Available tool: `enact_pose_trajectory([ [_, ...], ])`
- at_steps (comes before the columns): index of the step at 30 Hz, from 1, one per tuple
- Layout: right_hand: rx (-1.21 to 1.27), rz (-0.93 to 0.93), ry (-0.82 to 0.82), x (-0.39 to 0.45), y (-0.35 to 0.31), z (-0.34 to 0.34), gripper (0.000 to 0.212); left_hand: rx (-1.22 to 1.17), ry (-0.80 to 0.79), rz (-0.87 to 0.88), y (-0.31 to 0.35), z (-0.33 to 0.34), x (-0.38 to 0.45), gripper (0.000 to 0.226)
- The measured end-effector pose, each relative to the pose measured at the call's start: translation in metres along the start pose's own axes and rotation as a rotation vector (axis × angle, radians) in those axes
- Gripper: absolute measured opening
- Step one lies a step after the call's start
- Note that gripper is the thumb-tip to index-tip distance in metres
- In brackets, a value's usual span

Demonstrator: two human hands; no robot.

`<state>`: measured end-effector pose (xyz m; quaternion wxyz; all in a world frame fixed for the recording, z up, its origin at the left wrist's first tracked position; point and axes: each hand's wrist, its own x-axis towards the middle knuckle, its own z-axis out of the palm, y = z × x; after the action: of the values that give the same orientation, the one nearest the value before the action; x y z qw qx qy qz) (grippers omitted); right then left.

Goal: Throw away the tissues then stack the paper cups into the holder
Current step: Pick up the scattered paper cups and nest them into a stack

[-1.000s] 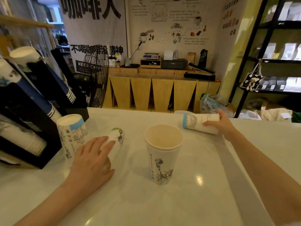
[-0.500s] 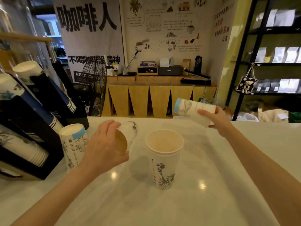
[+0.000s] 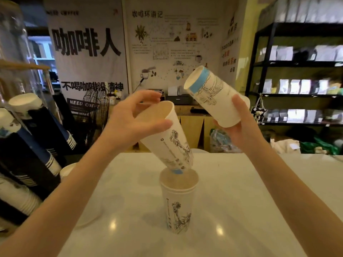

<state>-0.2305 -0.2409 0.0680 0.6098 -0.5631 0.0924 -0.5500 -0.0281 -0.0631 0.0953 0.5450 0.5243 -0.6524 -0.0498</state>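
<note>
An upright white paper cup (image 3: 178, 206) with a line drawing stands mid-counter; a second rim just under its lip suggests nested cups. My left hand (image 3: 130, 125) grips a tilted paper cup (image 3: 167, 138) near its mouth, and that cup's base dips into the standing cup's opening. My right hand (image 3: 239, 125) holds another paper cup (image 3: 211, 95) with a blue band, raised and tilted, bottom end up and to the left. The black cup holder (image 3: 27, 145) with slanted stacks of cups fills the left edge. No tissues show.
A white marble counter (image 3: 241, 201) runs across the foreground. A partly hidden cup (image 3: 67, 168) sits by the holder behind my left forearm. A black fan (image 3: 94, 108), a wooden back counter (image 3: 193, 130) and dark shelves (image 3: 297, 86) stand behind.
Both hands lifted their cups off the counter. The left cup swung upright-ish and its base went into the standing cup. The right cup rose higher and tipped.
</note>
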Motion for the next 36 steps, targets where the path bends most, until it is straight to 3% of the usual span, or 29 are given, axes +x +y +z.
enact_pose_trajectory([
  [3, 0.049, -0.049, -0.045, -0.007, -0.015, 0.005, 0.045, 0.109, -0.166, -0.023, 0.002, 0.019, 0.007, 0.073],
  [6, 0.012, -0.068, -0.09, -0.014, -0.027, 0.008, 0.041, 0.187, -0.278, -0.075, -0.01, 0.041, 0.01, 0.072],
  [9, -0.084, -0.099, -0.07, -0.021, -0.04, 0.008, 0.038, 0.231, -0.382, -0.151, -0.028, 0.056, 0.006, 0.08],
  [13, -0.355, -0.187, -0.08, -0.03, -0.054, 0.014, 0.052, 0.21, -0.47, -0.243, -0.047, 0.068, -0.009, 0.091],
  [20, -0.848, -0.118, -0.312, -0.04, -0.05, 0.047, 0.103, -0.044, -0.423, -0.365, -0.063, 0.073, -0.045, 0.086],
  [24, -1.002, 0.03, -0.444, -0.045, -0.023, 0.057, 0.104, -0.143, -0.362, -0.399, -0.076, 0.072, -0.06, 0.117],
  [26, -1.072, 0.09, -0.498, -0.048, -0.007, 0.058, 0.104, -0.168, -0.345, -0.405, -0.083, 0.07, -0.063, 0.122],
  [31, -1.124, 0.183, -0.608, -0.06, 0.028, 0.053, 0.105, -0.187, -0.323, -0.392, -0.092, 0.07, -0.067, 0.109],
  [36, -1.099, 0.239, -0.591, -0.077, 0.048, 0.044, 0.108, -0.165, -0.301, -0.359, -0.096, 0.071, -0.074, 0.099],
])
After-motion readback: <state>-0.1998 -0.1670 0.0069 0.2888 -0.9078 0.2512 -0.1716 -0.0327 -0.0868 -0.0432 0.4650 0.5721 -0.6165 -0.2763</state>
